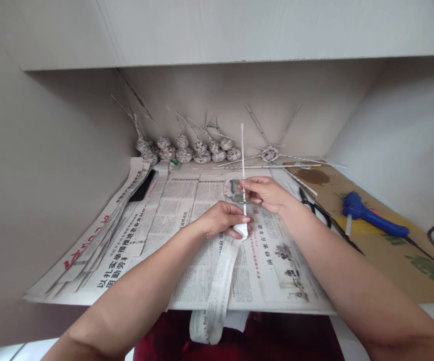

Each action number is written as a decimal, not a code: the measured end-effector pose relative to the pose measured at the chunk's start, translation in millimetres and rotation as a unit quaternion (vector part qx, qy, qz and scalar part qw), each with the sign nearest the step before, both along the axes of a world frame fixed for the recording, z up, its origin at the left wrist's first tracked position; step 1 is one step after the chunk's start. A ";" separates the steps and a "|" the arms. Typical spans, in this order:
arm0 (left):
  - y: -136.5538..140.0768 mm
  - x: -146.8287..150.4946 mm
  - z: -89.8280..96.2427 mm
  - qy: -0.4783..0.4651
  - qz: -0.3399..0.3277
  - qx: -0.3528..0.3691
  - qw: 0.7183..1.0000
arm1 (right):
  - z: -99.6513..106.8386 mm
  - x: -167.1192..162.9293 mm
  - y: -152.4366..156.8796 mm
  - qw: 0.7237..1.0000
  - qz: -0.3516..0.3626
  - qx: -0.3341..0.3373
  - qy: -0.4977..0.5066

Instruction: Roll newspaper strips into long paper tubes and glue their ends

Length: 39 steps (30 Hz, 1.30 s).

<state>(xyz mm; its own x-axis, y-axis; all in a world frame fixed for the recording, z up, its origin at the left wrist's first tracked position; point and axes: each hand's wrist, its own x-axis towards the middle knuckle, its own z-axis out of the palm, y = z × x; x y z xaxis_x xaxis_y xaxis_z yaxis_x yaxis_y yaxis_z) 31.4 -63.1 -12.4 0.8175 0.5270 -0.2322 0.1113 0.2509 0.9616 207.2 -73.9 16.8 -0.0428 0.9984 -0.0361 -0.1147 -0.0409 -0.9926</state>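
A thin paper tube (243,150), partly rolled from newspaper, stands nearly upright between my hands. My left hand (224,219) pinches its lower end, where the unrolled newspaper strip (222,271) begins. That strip hangs down over the table's front edge and curls below it. Higher up, the fingers of my right hand (262,193) are closed round the tube. Behind my right hand lies a small flat dish-like item (232,189), partly hidden by the fingers.
Newspaper sheets (187,200) cover the table, with cut strips (100,235) stacked at left. Several woven paper gourds (184,150) line the back wall, beside a started weave (269,153) with spokes. Black scissors (316,208) and a blue glue gun (375,215) on cardboard (386,265) lie at right.
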 end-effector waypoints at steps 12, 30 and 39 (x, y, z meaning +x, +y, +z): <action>-0.2 -0.8 -3.7 0.012 -0.035 0.025 0.999 | 3.0 5.6 0.2 1.000 -0.020 0.007 0.023; -0.3 -0.6 -1.6 0.013 -0.027 0.009 1.000 | 3.5 6.4 -0.6 1.000 0.020 0.005 0.024; -2.0 -1.3 0.5 0.015 -0.034 0.012 0.999 | 3.9 5.4 -1.5 0.999 0.039 -0.010 0.008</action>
